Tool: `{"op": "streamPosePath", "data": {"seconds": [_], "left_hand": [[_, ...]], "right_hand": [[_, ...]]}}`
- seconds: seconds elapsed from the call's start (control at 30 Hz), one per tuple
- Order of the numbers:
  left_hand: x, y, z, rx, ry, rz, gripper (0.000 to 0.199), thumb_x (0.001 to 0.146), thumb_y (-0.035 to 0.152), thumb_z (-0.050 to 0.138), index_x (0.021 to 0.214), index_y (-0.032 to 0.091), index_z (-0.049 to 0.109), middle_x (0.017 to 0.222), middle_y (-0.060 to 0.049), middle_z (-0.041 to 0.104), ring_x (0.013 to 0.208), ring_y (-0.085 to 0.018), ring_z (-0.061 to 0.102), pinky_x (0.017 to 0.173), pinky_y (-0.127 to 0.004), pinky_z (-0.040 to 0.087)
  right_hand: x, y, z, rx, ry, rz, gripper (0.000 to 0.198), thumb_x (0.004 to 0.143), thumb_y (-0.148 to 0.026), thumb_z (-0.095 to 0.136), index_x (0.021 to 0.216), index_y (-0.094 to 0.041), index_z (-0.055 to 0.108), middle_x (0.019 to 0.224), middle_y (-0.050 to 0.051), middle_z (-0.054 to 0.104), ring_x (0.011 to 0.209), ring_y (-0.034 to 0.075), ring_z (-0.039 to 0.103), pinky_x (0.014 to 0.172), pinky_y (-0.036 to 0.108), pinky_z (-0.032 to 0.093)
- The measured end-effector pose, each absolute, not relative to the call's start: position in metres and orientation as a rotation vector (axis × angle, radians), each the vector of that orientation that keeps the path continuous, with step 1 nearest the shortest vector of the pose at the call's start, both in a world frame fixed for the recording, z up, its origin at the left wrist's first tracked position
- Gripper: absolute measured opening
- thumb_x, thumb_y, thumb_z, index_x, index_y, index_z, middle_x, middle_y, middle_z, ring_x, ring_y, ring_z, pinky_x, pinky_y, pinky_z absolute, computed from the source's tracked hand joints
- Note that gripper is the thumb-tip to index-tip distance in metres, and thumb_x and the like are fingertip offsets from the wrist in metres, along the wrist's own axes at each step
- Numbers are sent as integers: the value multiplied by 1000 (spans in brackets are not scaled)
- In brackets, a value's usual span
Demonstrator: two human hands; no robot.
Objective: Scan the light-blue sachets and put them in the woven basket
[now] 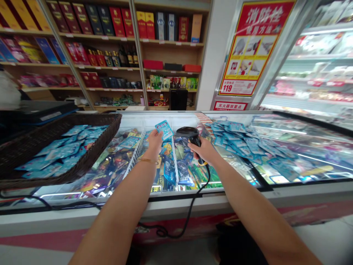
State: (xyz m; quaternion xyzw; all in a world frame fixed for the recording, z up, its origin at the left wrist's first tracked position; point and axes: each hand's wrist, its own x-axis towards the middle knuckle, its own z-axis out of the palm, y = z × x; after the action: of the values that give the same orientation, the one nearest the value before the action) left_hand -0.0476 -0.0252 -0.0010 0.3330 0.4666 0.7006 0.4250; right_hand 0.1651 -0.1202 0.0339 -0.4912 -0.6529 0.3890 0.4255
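My left hand (155, 141) is closed on the lower left corner of a small blue packet (164, 130), held up over the glass-topped freezer (104, 191). My right hand (203, 148) grips the handle of a black barcode scanner (190, 133), its head tilted toward the packet and a short gap away. From the handle a black cable (191, 211) hangs down over the freezer's front edge and runs left. Similar blue packets (239, 138) lie in a loose pile on the glass to the right. More blue packets (64, 151) fill a brown wicker basket (110, 129) on the left.
Under the glass are colourful frozen packages and white wire dividers (135, 158). Shelves (107, 36) with boxes and bottles stand behind. A lit display cooler (317, 70) is at the right, beside a red and yellow poster (255, 48). A yellow stick-like object (317, 170) lies at right.
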Motion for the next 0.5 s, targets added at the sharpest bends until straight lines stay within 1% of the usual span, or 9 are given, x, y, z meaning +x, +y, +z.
{"op": "streamPosePath", "data": {"seconds": [0.1,0.27,0.5], "left_hand": [[-49,-21,-5,819,1166,1757,13,69,18,63,82,19,60,66,4,62,58,-11,57,58,-21,46],[-51,-16,-10,837,1164,1776,12,69,19,62,80,20,58,64,4,61,65,-13,63,62,-23,51],[-52,-19,-6,816,1148,1762,12,68,18,63,79,20,57,65,4,61,64,-12,62,65,-26,55]], "right_hand": [[166,-120,33,-1254,-1676,936,19,83,-34,65,87,-19,54,55,-3,60,37,13,54,38,23,41],[166,-119,32,-1272,-1694,934,19,83,-35,66,89,-20,56,55,-3,61,38,13,56,39,22,41],[167,-115,27,-1309,-1691,927,18,84,-34,67,89,-20,56,52,-3,59,37,13,55,40,23,42]]}}
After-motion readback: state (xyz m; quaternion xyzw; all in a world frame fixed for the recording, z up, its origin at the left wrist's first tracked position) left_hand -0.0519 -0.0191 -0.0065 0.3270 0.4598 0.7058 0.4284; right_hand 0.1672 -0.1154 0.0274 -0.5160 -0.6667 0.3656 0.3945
